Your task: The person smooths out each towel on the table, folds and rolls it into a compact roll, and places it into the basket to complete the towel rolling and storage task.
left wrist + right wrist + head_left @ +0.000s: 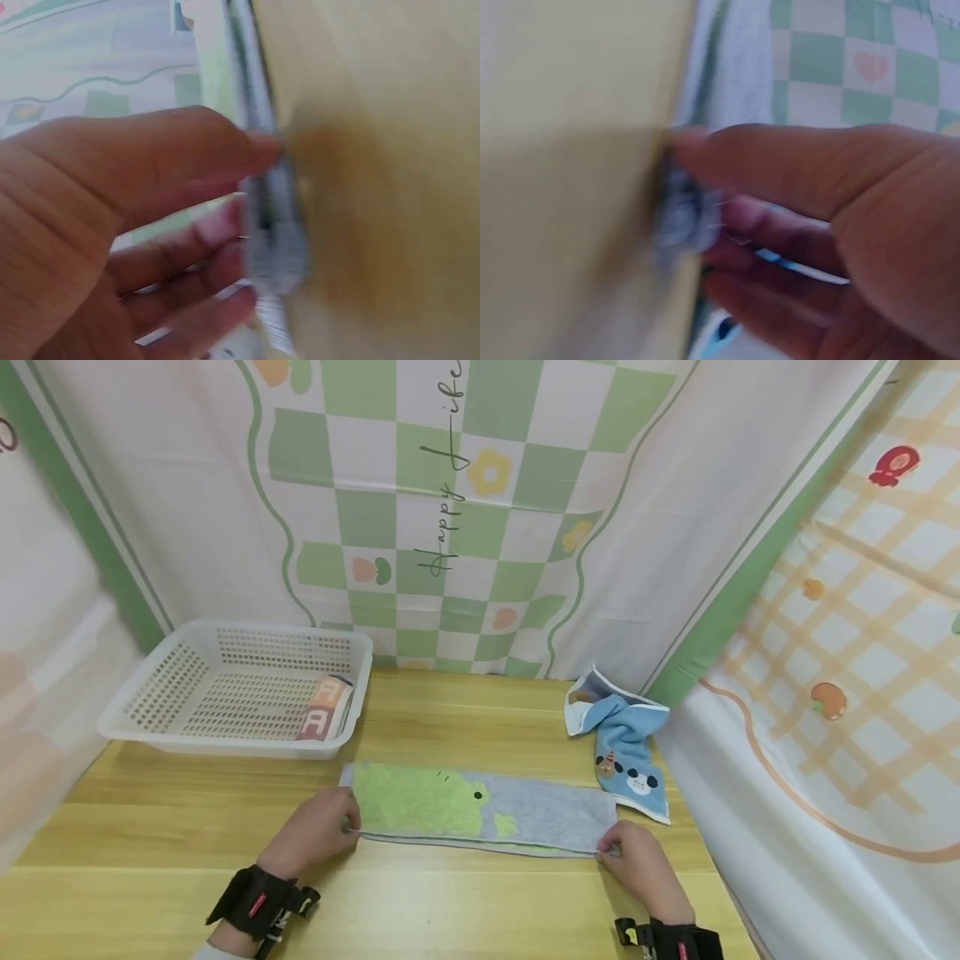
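Note:
A grey towel with a green animal figure lies folded into a long strip on the wooden table. My left hand pinches its near left corner between thumb and fingers. At the near right corner, my right hand pinches the towel in the same way. Layered edges of the towel pass between thumb and fingers in the left wrist view. The right wrist view is blurred, but the thumb presses on the towel's corner there.
A white perforated basket stands at the back left, with an orange-and-red folded item inside. Behind the right hand, a crumpled blue towel with animal faces lies near the table's right edge. Patterned curtains hang around the table.

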The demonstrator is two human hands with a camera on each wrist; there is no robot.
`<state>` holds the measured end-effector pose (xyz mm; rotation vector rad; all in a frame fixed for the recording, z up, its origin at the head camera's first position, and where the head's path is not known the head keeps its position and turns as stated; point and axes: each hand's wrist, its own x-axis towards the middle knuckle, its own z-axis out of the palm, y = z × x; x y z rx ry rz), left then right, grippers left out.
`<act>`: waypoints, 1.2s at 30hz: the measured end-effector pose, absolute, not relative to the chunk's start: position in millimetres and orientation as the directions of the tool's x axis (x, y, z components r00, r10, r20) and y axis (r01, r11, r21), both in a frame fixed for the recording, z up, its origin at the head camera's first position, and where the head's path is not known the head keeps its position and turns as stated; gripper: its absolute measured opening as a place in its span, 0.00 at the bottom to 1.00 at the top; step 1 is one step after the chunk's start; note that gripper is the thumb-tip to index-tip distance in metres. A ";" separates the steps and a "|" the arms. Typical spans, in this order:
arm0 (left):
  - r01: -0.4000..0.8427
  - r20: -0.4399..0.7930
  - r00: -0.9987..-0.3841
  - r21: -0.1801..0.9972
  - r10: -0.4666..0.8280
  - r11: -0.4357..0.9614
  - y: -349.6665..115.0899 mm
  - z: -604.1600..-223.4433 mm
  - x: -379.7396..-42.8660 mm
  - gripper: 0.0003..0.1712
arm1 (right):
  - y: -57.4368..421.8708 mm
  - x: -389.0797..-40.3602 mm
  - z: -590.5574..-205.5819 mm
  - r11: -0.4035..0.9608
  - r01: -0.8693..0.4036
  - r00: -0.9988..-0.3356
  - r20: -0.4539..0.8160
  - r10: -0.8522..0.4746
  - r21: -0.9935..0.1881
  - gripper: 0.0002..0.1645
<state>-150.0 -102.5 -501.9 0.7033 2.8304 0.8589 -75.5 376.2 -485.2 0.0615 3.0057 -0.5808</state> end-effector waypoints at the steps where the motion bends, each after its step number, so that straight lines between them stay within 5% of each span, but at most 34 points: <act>1: 0.397 0.029 -0.889 0.546 0.457 0.738 -101.4 -499.9 -149.9 0.07 | 374.4 -77.1 -482.2 0.926 0.053 -0.995 -0.101 0.016 -0.373 0.06; 4: 0.415 0.044 -0.886 0.518 0.462 0.748 -96.1 -494.9 -151.3 0.07 | 365.5 -85.1 -472.5 0.919 0.036 -0.994 -0.108 -0.007 -0.392 0.02; 9: 0.490 0.122 -0.863 0.440 0.490 0.752 -79.1 -490.4 -157.6 0.22 | 338.3 -100.7 -470.8 0.923 -0.026 -0.996 -0.068 -0.056 -0.384 0.18; 15: 0.409 -0.027 -0.879 0.469 0.475 0.783 -64.9 -495.8 -162.7 0.29 | 310.7 -117.2 -488.7 0.952 -0.039 -0.987 -0.134 -0.083 -0.303 0.30; 36: 0.357 -0.093 -0.878 0.527 0.470 0.771 -46.2 -504.8 -229.8 0.34 | 339.5 -173.5 -498.9 0.942 -0.087 -0.992 -0.063 -0.113 -0.323 0.30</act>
